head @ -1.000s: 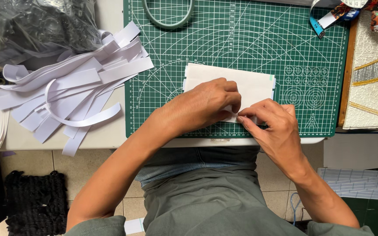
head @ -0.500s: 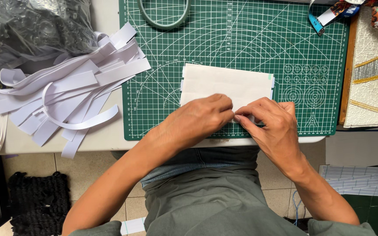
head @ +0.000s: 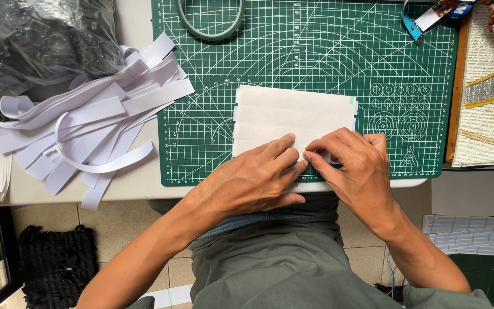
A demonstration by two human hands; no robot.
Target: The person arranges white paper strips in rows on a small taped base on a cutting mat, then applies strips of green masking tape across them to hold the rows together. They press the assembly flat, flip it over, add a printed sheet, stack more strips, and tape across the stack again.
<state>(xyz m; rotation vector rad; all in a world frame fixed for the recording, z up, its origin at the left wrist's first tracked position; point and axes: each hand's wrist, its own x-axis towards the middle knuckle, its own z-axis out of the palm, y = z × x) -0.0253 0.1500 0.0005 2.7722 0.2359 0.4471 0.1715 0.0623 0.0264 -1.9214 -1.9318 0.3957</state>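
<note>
Lying just beyond both hands, the white paper stack (head: 294, 119) is pinched at its near edge by left hand (head: 253, 178) and right hand (head: 354, 167), fingertips meeting.

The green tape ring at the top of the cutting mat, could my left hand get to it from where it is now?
Probably yes. The left hand rests on the white paper near the mat's front edge, and only bare cutting mat lies between the paper and the tape ring. It would have to let go of the paper first.
</note>
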